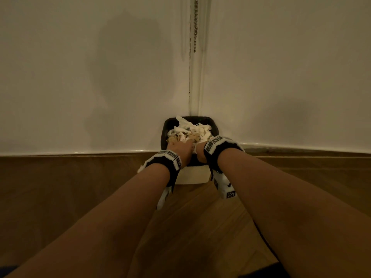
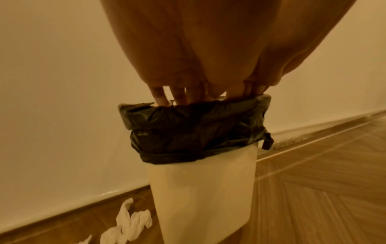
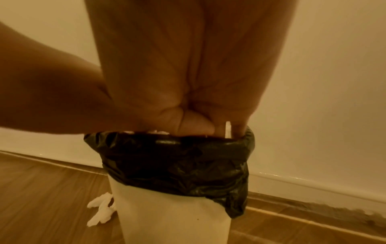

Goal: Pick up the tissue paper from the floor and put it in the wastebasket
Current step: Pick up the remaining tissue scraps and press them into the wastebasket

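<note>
The white wastebasket (image 1: 193, 176) with a black liner (image 1: 166, 127) stands in the wall corner, heaped with white tissue paper (image 1: 193, 129). Both hands reach into its mouth side by side. My left hand (image 1: 180, 148) presses down on the heap with straight fingers (image 2: 179, 95) that go in behind the liner rim (image 2: 196, 118). My right hand (image 1: 200, 152) also points straight down into the basket (image 3: 167, 217), thumb folded against the palm (image 3: 196, 123). Both sets of fingertips are hidden below the rim. More crumpled tissue (image 2: 130, 222) lies on the floor left of the basket (image 2: 200, 189), also visible as floor tissue (image 3: 102, 208).
White walls meet in a corner right behind the basket, with a chain (image 1: 195, 25) hanging down there. A skirting board (image 3: 313, 183) runs along the wall. Wooden parquet floor (image 1: 200, 227) stretches in front and to both sides.
</note>
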`<move>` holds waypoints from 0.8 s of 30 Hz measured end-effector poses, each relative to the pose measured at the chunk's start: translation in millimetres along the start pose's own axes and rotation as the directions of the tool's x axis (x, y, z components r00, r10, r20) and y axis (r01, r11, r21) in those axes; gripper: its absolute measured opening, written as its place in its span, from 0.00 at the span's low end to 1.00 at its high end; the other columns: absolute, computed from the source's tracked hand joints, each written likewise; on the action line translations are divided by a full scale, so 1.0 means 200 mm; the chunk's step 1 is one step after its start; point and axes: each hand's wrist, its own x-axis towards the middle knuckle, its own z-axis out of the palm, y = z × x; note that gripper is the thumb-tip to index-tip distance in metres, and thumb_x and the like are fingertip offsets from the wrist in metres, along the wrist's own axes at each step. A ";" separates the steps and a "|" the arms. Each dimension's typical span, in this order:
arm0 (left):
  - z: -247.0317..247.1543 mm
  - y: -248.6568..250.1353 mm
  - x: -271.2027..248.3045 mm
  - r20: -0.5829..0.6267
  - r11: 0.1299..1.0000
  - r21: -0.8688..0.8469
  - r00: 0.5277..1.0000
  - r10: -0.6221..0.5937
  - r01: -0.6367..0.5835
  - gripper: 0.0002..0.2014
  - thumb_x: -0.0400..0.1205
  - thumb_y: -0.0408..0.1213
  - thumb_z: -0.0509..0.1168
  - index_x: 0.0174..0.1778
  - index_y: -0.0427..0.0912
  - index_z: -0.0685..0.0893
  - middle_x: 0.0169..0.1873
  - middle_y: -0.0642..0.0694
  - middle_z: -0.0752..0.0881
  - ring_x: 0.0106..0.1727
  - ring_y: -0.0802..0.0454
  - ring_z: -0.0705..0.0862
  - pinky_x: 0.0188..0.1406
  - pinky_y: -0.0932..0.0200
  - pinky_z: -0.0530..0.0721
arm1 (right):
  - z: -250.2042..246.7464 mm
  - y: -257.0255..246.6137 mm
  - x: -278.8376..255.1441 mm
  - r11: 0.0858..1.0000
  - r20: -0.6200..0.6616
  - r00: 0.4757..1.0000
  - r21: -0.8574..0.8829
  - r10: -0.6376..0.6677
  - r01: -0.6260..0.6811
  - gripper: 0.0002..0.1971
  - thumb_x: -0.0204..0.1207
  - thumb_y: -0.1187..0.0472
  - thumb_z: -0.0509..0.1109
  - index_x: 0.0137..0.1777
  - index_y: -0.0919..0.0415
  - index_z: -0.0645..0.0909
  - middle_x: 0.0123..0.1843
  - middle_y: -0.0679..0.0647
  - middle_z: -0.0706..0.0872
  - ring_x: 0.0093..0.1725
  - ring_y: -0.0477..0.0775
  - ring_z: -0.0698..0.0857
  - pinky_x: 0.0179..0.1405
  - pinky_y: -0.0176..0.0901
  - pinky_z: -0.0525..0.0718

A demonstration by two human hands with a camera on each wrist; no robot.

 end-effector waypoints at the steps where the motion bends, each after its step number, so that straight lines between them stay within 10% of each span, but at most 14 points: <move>1: 0.00 0.00 -0.03 -0.022 1.000 0.001 1.000 -0.013 0.013 0.17 0.84 0.40 0.56 0.68 0.43 0.74 0.68 0.39 0.75 0.69 0.40 0.73 0.70 0.43 0.66 | 0.00 0.02 0.02 0.988 -0.004 0.993 0.097 -0.121 0.121 0.24 0.82 0.56 0.60 0.76 0.64 0.66 0.74 0.62 0.73 0.72 0.63 0.74 0.64 0.52 0.75; 10: -0.01 -0.18 -0.18 -0.401 0.989 -0.150 0.914 -0.057 -0.004 0.16 0.85 0.45 0.50 0.67 0.51 0.75 0.64 0.47 0.76 0.66 0.46 0.72 0.62 0.47 0.66 | -0.13 0.03 -0.07 0.925 -0.312 0.942 0.309 -0.123 0.223 0.14 0.81 0.62 0.58 0.60 0.66 0.81 0.62 0.62 0.84 0.60 0.61 0.83 0.57 0.48 0.80; 13: -0.03 -0.31 -0.24 -0.441 0.969 -0.238 0.881 -0.172 0.070 0.15 0.82 0.37 0.55 0.64 0.50 0.74 0.62 0.47 0.77 0.64 0.46 0.74 0.61 0.48 0.68 | -0.14 -0.07 -0.10 0.899 -0.296 0.947 0.371 -0.123 0.232 0.19 0.80 0.57 0.60 0.69 0.61 0.76 0.68 0.63 0.79 0.66 0.66 0.78 0.69 0.58 0.76; 19: 0.04 -0.55 -0.35 -0.399 0.937 -0.294 0.866 -0.301 0.190 0.17 0.77 0.31 0.59 0.61 0.48 0.75 0.60 0.46 0.78 0.62 0.44 0.75 0.59 0.48 0.70 | -0.07 -0.32 -0.16 0.854 -0.451 0.847 0.286 -0.281 0.436 0.15 0.82 0.64 0.56 0.63 0.63 0.81 0.63 0.61 0.82 0.63 0.59 0.80 0.61 0.47 0.79; 24: 0.20 -0.67 -0.35 -0.103 0.927 -0.280 0.952 -0.287 0.249 0.15 0.82 0.37 0.58 0.65 0.46 0.74 0.63 0.43 0.74 0.62 0.42 0.78 0.57 0.47 0.79 | 0.07 -0.53 -0.08 0.810 -0.265 0.891 0.378 -0.369 0.448 0.15 0.82 0.62 0.59 0.64 0.65 0.77 0.64 0.64 0.81 0.63 0.63 0.80 0.60 0.51 0.80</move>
